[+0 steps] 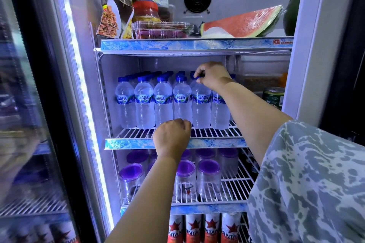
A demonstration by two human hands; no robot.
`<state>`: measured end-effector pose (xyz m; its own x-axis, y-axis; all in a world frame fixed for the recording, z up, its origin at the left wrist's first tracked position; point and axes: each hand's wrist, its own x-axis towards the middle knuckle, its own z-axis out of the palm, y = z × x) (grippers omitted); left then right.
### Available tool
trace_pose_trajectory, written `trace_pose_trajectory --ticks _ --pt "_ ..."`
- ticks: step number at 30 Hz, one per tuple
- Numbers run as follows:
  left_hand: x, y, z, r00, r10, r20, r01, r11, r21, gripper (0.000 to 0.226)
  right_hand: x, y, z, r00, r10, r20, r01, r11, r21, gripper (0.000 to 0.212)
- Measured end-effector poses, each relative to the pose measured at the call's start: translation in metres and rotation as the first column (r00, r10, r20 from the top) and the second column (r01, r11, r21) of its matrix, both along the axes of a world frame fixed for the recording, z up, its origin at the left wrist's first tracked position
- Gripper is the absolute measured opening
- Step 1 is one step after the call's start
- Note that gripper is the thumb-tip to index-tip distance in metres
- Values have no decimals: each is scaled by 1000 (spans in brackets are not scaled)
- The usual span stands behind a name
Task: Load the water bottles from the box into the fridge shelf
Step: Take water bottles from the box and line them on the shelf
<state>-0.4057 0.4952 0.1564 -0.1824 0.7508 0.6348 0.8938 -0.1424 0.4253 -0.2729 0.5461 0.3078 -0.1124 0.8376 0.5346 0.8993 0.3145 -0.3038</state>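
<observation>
Several clear water bottles (144, 102) with blue caps and blue labels stand in rows on the white wire fridge shelf (136, 134). My right hand (211, 77) reaches over the front row and pinches the blue cap of a front-row water bottle (201, 108) near the right end. My left hand (171, 138) is curled in a fist in front of the shelf's edge, below another front bottle (182, 102), and holds nothing that I can see. The box is out of view.
The glass door (29, 104) stands open at the left. The upper shelf (197, 44) carries jars, a plastic tray and a cut watermelon (243, 23). Purple-lidded glasses (209, 177) fill the shelf below, with red-star cans (194, 229) under them. A dark can (273, 97) sits at the right.
</observation>
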Motion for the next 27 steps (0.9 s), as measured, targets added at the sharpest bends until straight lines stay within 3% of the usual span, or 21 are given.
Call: trace_pose_trajectory --ticks 4,9,13,18,27 --pt "0 1 0 1000 -9 -9 9 1000 -11 43 6 -3 2 1000 4 27 -4 1000 -15 32" --pt "10 -1 6 996 -78 -29 78 997 -12 32 36 2 -3 986 -136 -96 139 990 15 30" --pt "35 -4 5 989 -146 -36 146 989 -17 30 47 -1 -5 981 -50 -189 34 996 -87 30" --pt "40 -2 -6 991 -77 -114 82 996 37 38 54 -4 1 989 -37 -141 16 989 -148 29" --pt "40 -2 -9 990 -59 -132 69 995 75 46 50 6 -13 974 -70 -214 71 997 -7 26"
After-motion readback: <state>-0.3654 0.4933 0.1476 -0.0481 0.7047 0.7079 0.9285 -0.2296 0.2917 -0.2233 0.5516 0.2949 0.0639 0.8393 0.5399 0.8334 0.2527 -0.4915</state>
